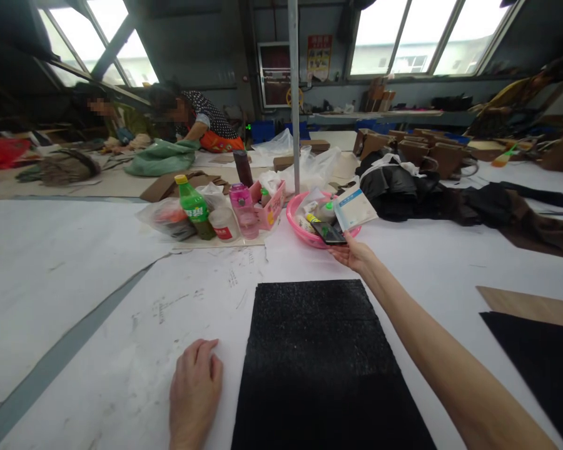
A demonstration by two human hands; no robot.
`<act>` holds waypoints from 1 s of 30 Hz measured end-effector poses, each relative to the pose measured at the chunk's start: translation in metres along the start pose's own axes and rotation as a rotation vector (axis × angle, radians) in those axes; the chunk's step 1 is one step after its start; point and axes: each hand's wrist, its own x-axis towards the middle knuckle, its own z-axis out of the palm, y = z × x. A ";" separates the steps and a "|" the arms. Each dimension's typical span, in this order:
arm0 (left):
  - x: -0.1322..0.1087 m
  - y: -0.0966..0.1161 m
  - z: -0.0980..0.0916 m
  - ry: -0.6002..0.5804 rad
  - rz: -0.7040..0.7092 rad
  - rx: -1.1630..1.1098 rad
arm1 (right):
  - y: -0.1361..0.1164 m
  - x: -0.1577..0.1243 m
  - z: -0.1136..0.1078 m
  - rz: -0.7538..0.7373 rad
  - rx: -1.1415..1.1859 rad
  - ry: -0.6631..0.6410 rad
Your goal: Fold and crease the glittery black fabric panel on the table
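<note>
My right hand [351, 253] reaches forward to the front rim of a pink plastic basket [294, 226] and grips the near end of a dark smartphone [329, 233]. A white and blue booklet [355, 208] leans at the basket's right side, just above my fingers; whether they touch it I cannot tell. Inside the basket are small bottles, one with a green cap [328, 207]. My left hand [196, 390] rests on the white tabletop, fingers loosely bent and holding nothing. To its right lies a black textured sheet [316, 356], below my right forearm.
Left of the basket stand a green soda bottle [194, 209], a white jar [224, 224], a pink bottle [244, 212] and a pink box [269, 206]. A metal pole [294, 100] rises behind. Black material [398, 187] is heaped at right. Several people work farther back.
</note>
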 end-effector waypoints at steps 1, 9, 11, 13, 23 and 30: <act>0.000 0.001 -0.001 -0.006 -0.003 -0.004 | 0.003 -0.010 -0.006 0.015 -0.044 -0.005; -0.001 0.008 -0.010 -0.031 -0.018 -0.040 | 0.052 -0.145 -0.096 -0.030 -0.557 0.066; -0.001 0.008 -0.011 -0.033 -0.022 -0.061 | 0.066 -0.184 -0.123 -0.093 -0.720 0.126; 0.000 0.007 -0.013 -0.030 -0.024 -0.089 | 0.082 -0.222 -0.148 -0.152 -0.856 0.202; -0.052 0.042 -0.045 -0.191 0.001 -0.270 | 0.125 -0.309 -0.154 -0.159 -1.534 0.293; -0.092 0.074 -0.074 -0.368 -0.033 -0.236 | 0.122 -0.300 -0.145 -0.073 -1.491 0.321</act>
